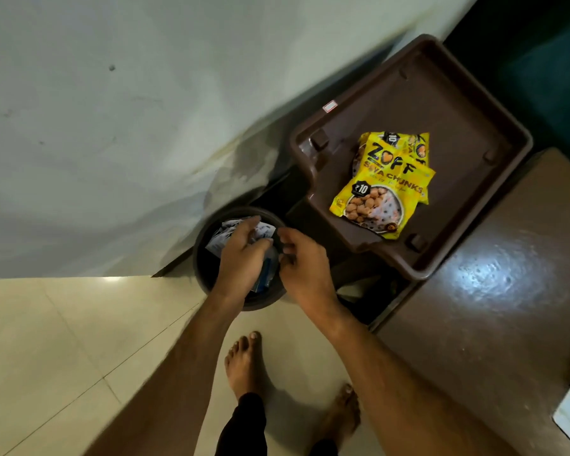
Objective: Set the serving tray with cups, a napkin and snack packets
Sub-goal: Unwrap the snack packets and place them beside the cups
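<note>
A brown serving tray (468, 93) lies at the upper right with yellow soya chunk snack packets (380, 195) stacked on it. Below its left corner stands a round dark bin (202, 258) on the floor, holding white and blue wrappers (222, 233). My left hand (242, 258) reaches into the bin, fingers curled over the wrappers; a blue-and-clear packet shows under the palm. Whether it grips them I cannot tell. My right hand (305, 268) hovers at the bin's right rim with thumb and fingers apart and nothing in it.
A pale wall (112, 126) fills the upper left. A glossy brown table top (494, 307) sits at the right, beside the tray. Beige floor tiles (46, 357) lie below, with my two bare feet (244, 366) just under the bin.
</note>
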The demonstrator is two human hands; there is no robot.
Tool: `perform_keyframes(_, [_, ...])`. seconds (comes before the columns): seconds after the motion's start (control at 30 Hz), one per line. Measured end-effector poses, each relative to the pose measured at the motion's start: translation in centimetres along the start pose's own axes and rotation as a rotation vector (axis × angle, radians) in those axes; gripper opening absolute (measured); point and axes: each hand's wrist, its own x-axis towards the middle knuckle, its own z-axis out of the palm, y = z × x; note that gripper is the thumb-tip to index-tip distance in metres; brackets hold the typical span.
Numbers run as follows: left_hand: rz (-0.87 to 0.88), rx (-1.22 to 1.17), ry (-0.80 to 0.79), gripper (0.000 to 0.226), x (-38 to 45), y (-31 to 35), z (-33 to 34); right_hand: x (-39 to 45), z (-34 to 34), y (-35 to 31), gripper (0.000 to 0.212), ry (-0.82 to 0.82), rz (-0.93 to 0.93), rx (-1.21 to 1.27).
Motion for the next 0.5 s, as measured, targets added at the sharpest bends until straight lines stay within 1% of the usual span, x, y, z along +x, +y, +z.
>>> perform_keyframes(0.13, [0.175, -0.041, -0.011, 0.042, -2.9, 3.4, 1.9, -1.3, -3.5, -1.0, 0.039, 0.154, -0.204, 0.004])
perform_keyframes(0.27, [0.315, -0.048, -0.052, 0.041, -4.2, 6.7, 5.0, -1.5, -7.7, -1.6, 0.031, 0.360, -0.277, 0.036])
perform_keyframes(0.4, [0.378, -0.004, -0.078, 0.043, -3.7, 8.9, 8.1, -0.8, -11.5, -0.7, 0.024, 0.548, -0.179, 0.120])
perform_keyframes(0.5, [0.394, 0.070, -0.070, 0.050, -2.5, 10.2, 10.2, 0.2, -13.9, 0.4, 0.029, 0.694, -0.010, 0.126])
